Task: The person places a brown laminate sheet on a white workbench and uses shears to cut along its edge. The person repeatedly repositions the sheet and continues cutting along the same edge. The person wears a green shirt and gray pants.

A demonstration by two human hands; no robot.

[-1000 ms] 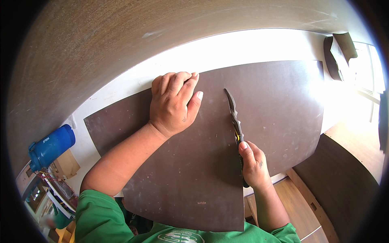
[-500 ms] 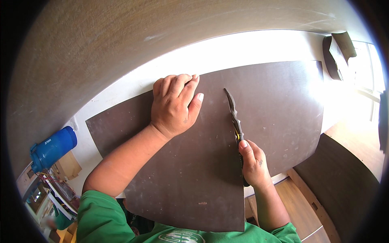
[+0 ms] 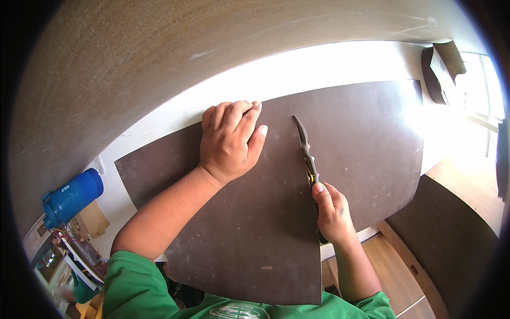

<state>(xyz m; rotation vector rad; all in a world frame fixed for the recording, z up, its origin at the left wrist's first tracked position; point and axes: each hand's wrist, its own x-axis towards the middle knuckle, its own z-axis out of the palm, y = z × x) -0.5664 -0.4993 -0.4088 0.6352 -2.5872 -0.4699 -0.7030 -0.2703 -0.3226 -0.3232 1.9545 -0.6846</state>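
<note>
A large dark brown sheet, laminate by its look point(image 3: 249, 218), lies in front of me, and its near edge reaches my green shirt. My left hand point(image 3: 228, 137) presses on it near the far edge, palm down, fingers stretched forward and thumb apart. A pair of dark snips with a yellow mark point(image 3: 305, 142) is at the middle of the sheet, blades pointing away from me. Around its handles my right hand point(image 3: 333, 212) is closed. From the snips a straight edge of the sheet runs down toward me. The lower handle is partly hidden by the sheet and hand.
The sheet rests on a white surface point(image 3: 143, 137). A blue jug point(image 3: 74, 196) stands at the left, above tools and cables. Curved brown offcuts point(image 3: 440, 74) lie at the far right. A brown panel wall point(image 3: 159, 48) rises beyond, and another dark panel point(image 3: 441, 228) is at right.
The view has shifted very slightly. Both hands, the snips and the sheet keep practically the same places.
</note>
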